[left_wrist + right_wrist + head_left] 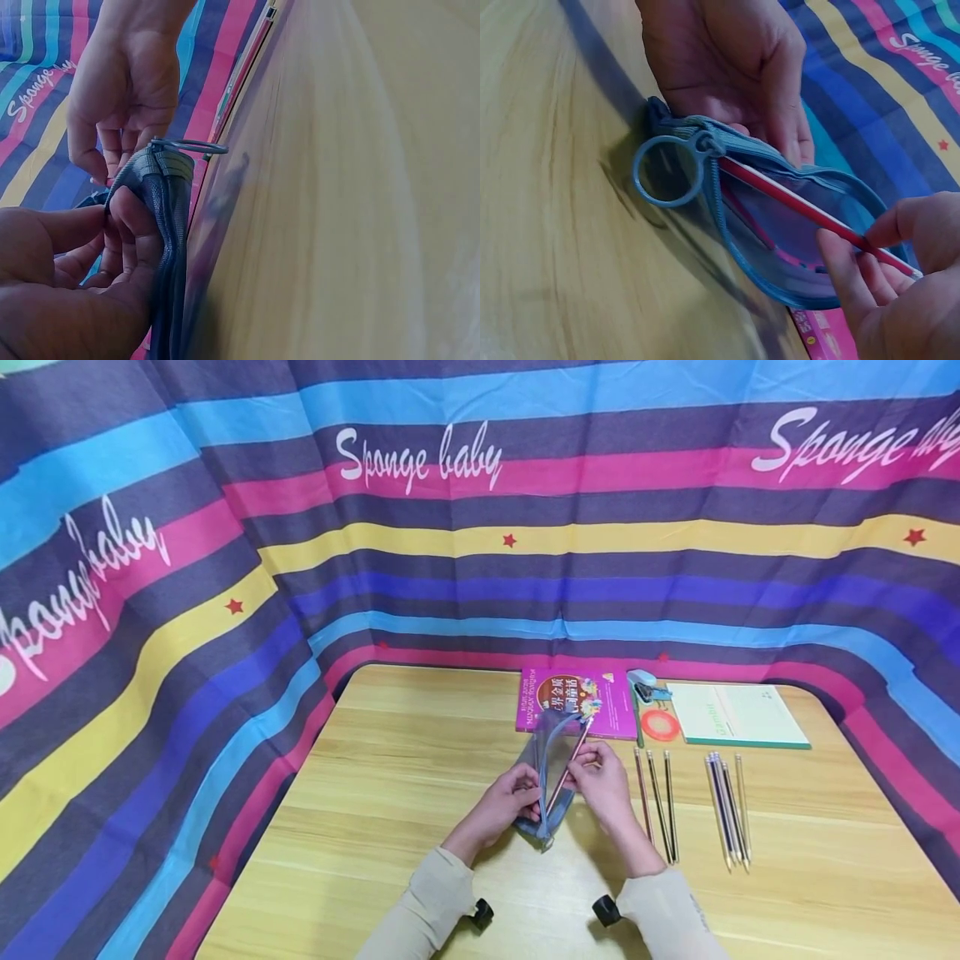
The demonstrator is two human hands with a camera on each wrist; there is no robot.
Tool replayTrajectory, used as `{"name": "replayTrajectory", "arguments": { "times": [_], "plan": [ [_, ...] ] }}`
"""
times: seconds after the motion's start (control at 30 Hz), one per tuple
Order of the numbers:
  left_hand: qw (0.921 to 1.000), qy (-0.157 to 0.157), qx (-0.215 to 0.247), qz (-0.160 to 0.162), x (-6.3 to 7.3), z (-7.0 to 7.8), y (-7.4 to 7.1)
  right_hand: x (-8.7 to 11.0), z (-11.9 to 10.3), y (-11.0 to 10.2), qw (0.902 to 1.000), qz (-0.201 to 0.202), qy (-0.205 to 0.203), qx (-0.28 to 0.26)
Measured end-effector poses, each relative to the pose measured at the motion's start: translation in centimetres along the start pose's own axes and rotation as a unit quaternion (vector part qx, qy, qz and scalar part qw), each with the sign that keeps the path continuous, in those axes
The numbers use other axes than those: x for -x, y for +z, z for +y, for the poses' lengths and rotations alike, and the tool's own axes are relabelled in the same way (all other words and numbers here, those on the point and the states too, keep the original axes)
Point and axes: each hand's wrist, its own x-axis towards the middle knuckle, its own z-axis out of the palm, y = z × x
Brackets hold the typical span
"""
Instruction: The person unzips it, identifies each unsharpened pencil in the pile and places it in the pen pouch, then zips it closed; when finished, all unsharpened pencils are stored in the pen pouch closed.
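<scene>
The right hand (602, 781) pinches a long, thin red pencil (802, 208) — it slants lengthways along the open mouth of a blue see-through zip pouch (171, 217), near end by the round blue ring (666, 203). The left hand (501, 803) pinches the pouch's edge.

A purple book (558, 687) lies near a notebook (737, 714).

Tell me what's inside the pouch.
A red pencil, pinched by the right hand, slants into the open pouch; a darker stick seems to lie deeper. The pencil's far tip is hidden.
</scene>
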Motion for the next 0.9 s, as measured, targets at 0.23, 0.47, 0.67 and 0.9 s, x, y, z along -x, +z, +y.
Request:
{"name": "replayTrajectory", "arguments": {
  "times": [0.23,0.47,0.67,0.9],
  "plan": [
    [1.0000,0.006,-0.007,0.000,0.0,0.4,0.1,-0.2,0.1,-0.1,0.9986,0.044,-0.010,-0.027],
    [0.9970,0.037,-0.062,0.027,0.0,0.7,0.2,-0.2,0.4,-0.1,0.9984,0.055,-0.007,0.003],
    [0.9913,0.051,-0.109,0.054,-0.1,0.9,0.8,-0.2,0.3,0.2,0.9999,0.009,-0.002,0.013],
    [0.9944,0.052,-0.054,0.075,-0.1,1.2,1.6,-0.7,-0.3,0.4,0.9997,0.025,-0.001,0.000]
  ]
}}
